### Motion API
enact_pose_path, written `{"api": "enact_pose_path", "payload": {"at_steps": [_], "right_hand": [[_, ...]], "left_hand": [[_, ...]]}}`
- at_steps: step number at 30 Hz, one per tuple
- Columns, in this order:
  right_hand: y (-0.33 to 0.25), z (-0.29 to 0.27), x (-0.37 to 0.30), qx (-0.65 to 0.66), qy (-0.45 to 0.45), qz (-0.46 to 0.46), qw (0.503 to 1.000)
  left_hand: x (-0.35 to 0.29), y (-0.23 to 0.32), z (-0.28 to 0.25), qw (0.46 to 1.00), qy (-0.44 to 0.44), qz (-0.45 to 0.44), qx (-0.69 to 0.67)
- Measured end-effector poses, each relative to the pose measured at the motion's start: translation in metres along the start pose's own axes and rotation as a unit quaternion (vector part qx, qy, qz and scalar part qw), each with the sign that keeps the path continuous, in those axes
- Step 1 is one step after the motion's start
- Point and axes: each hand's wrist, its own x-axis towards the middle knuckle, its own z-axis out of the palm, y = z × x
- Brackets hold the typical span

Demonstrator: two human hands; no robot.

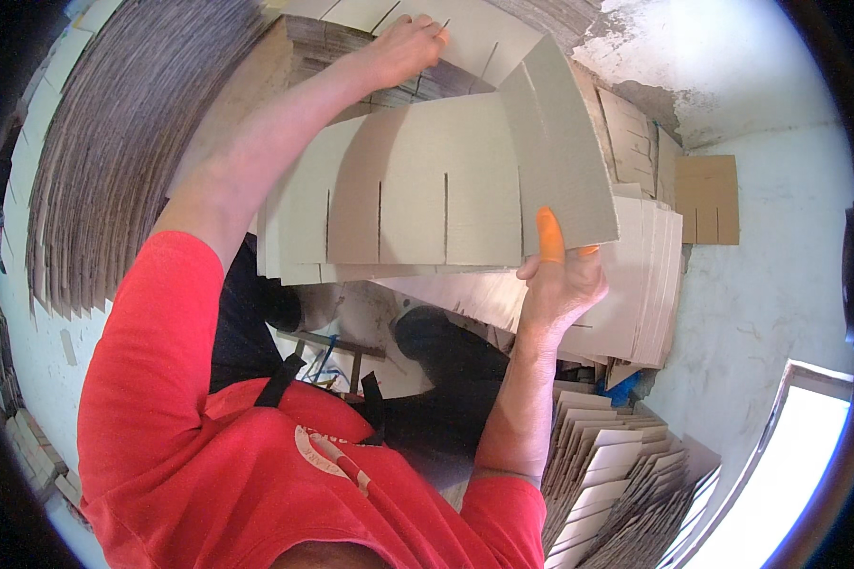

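My right hand (567, 289) grips slotted cardboard sheets (413, 185) near their lower right corner, thumb on top. Orange covers show on its thumb and a finger. The sheets lie almost flat in front of me, with several narrow slits in the near edge and a bent-up flap (565, 152) at the right. Beyond them, my left hand (408, 52) rests with curled fingers on a pale slotted sheet (489, 38) on top of the far stack (327, 47). An orange cover shows on one of its fingers. What its fingertips pinch, if anything, is hidden.
A tall bank of stacked cardboard (147, 142) rises at the left. More sheets (640, 275) lean at the right, below a brown slotted piece (707, 199) by the wall. Several bundles (617, 474) stand at the lower right, near a bright opening (778, 474).
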Motion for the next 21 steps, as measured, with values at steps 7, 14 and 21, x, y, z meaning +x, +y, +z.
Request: {"api": "enact_pose_path", "payload": {"at_steps": [7,14,21], "right_hand": [[0.0,0.001,-0.002,0.024,-0.004,0.002,1.0],[0.002,0.0,-0.002,0.024,-0.005,0.003,1.0],[-0.002,0.0,-0.001,0.011,0.004,0.024,1.0]], "left_hand": [[0.002,0.01,-0.003,0.993,-0.072,0.055,0.076],[0.002,0.017,-0.014,1.0,0.005,0.008,-0.017],[0.001,0.006,-0.02,0.988,0.13,0.059,-0.056]]}}
